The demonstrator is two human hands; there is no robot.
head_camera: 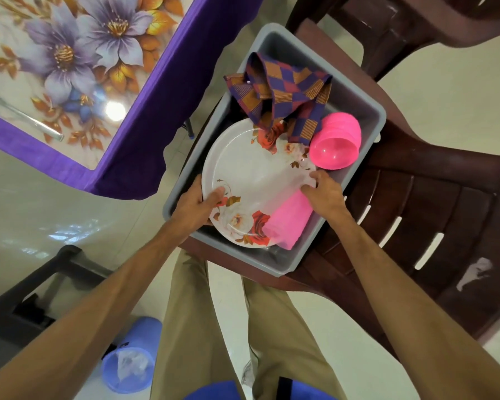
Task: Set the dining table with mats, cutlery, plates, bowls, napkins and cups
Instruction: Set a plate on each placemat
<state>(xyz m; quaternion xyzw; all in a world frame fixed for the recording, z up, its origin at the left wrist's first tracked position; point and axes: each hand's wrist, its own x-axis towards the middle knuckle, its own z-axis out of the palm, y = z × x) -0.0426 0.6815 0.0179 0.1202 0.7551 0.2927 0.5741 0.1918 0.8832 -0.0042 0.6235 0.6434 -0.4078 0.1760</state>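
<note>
A white plate (251, 174) with red rose prints lies tilted in a grey tub (355, 111) on a brown plastic chair. My left hand (197, 203) grips the plate's left rim, thumb on top. My right hand (325, 192) pinches the plate's right rim, beside a folded pink napkin (289, 220) that lies over the plate's lower right edge. A checked purple and orange cloth (286, 90) drapes over the plate's far edge. A pink cup (337, 140) lies on its side in the tub's right corner.
The dining table (78, 67), with a floral top and purple cloth, stands at upper left and bears a fork (20, 114). The brown chair (433, 197) holds the tub. A blue waste bin (130, 362) stands on the floor by my legs. A dark frame (41, 281) is at lower left.
</note>
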